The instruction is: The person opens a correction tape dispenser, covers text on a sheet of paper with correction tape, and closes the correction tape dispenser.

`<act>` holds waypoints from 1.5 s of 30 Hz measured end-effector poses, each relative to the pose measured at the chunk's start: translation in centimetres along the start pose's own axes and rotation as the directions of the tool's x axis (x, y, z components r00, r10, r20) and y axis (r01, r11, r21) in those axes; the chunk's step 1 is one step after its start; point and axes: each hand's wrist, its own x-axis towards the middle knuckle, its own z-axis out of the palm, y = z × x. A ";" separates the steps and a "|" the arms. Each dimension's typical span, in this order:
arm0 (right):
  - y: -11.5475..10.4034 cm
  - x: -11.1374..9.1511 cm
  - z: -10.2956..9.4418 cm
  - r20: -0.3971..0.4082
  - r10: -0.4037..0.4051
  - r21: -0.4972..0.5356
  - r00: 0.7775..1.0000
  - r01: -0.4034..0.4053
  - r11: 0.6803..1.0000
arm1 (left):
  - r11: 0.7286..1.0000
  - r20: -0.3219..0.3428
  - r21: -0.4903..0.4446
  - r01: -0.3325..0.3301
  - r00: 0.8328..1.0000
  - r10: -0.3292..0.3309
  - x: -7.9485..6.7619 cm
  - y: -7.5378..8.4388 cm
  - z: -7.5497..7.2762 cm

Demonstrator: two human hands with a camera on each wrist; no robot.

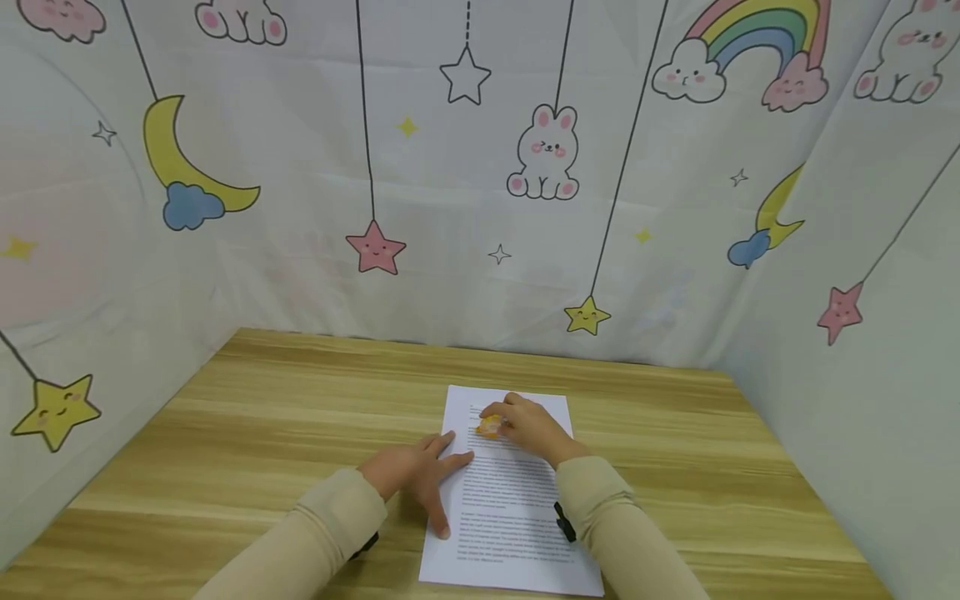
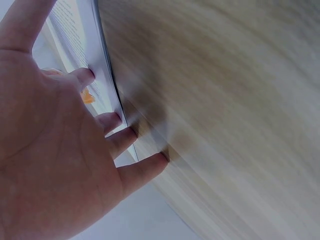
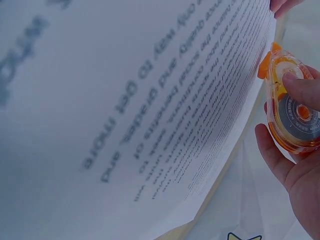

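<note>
A sheet of printed paper [image 1: 441,565] lies lengthwise in front of me, covered in lines of black text. My left hand [image 1: 418,473] rests along its left edge with the fingers spread; in the left wrist view some fingertips reach past the edge to the wood. Near the top of the text, my right hand [image 1: 534,427] holds an orange, clear-cased correction tape [image 3: 295,107] between thumb and fingers. Its orange tip [image 3: 265,67] points to the paper; whether it touches the page I cannot tell.
A wood-grain table [image 1: 300,400] carries the paper. Behind it and at both sides hangs a white cloth [image 1: 465,308] printed with stars, moons, rabbits and a rainbow. Dark straps [image 1: 566,523] show at the wrists, by the beige sleeves [image 1: 600,492].
</note>
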 end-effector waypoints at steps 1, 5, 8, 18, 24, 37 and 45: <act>-0.1 0.1 0.1 0.002 -0.002 -0.005 1.000 0.002 1.000 | 1.000 0.002 0.003 -0.001 1.000 0.001 0.0 0.0 0.0; -0.6 0.6 0.4 0.020 -0.004 -0.005 1.000 0.004 1.000 | 1.000 0.009 0.000 0.000 1.000 0.000 0.0 0.0 -0.1; -1.0 0.8 0.5 0.039 -0.005 -0.015 0.999 0.005 1.000 | 1.000 0.008 -0.008 0.003 1.000 -0.003 0.0 0.0 0.0; -1.6 1.3 0.3 0.059 -0.028 -0.076 0.998 0.032 0.997 | 1.000 -0.006 -0.010 0.015 1.000 -0.015 -0.2 0.0 0.0; -1.6 1.4 0.1 0.082 -0.064 -0.119 0.995 0.074 0.990 | 1.000 0.009 -0.009 0.021 1.000 -0.021 -0.2 0.1 -0.2; -1.5 1.5 0.0 0.086 -0.121 -0.234 0.989 0.138 0.962 | 1.000 0.012 0.002 0.023 1.000 -0.023 0.0 0.2 -0.1; -1.4 1.5 -0.1 0.090 -0.132 -0.240 0.987 0.150 0.959 | 1.000 0.018 0.004 0.027 0.999 -0.027 -0.1 0.3 -0.2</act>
